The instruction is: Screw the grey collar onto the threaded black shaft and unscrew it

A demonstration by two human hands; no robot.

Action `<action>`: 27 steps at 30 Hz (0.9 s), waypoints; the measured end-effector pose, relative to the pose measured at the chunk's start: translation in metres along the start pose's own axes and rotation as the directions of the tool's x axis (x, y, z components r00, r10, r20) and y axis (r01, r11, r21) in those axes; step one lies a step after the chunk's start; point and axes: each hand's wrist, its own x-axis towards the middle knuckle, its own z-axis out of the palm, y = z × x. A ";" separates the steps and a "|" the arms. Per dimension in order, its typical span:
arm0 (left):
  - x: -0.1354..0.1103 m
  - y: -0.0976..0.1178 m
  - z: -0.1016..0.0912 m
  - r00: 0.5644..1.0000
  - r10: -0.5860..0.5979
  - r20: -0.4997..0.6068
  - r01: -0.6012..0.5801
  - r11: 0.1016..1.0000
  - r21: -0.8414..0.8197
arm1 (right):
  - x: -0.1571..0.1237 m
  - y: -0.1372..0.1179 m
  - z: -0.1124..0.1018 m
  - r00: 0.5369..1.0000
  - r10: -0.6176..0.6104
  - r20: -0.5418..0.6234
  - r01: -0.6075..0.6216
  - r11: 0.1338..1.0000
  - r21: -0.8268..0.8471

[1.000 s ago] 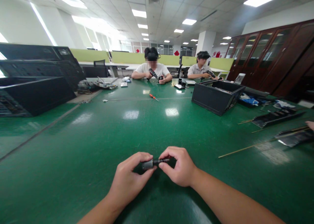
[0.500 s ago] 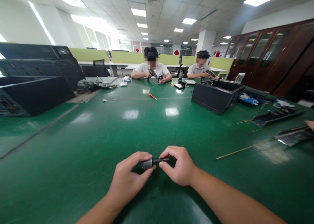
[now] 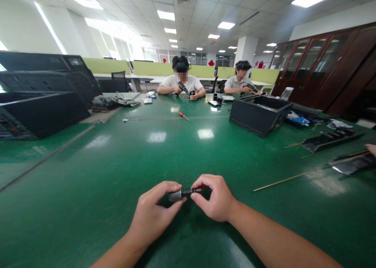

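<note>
Low over the green table, my left hand (image 3: 154, 215) pinches a small grey metal cylinder (image 3: 175, 196) between thumb and fingers. From its right end a thin dark shaft (image 3: 187, 191) with rings or ridges along it points right, lying nearly level. My right hand (image 3: 216, 201) is closed in a pinch around the far part of this shaft, whose tip shows between the thumb and forefinger. What exact kind of part this is, I cannot make out.
An orange-handled screwdriver (image 3: 183, 116) lies mid-table. Black computer cases stand left (image 3: 58, 115) and right (image 3: 260, 113). Thin brass rods (image 3: 288, 180) lie at right near another person's hand (image 3: 371, 148). Two people with power drills (image 3: 182, 87) sit opposite.
My hands have barely moved, still on the cylinder and its shaft. At right, the long thin rod has shifted a little to the left.
</note>
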 end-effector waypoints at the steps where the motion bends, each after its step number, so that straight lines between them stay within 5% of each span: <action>1: 0.000 0.000 0.000 1.000 -0.002 -0.001 0.002 1.000 0.002 | 0.000 0.000 0.000 1.000 0.000 0.000 0.000 1.000 0.001; 27: -0.001 -0.004 -0.002 1.000 0.009 -0.021 -0.009 1.000 0.005 | 0.000 0.000 0.000 0.999 -0.005 -0.036 0.005 1.000 0.000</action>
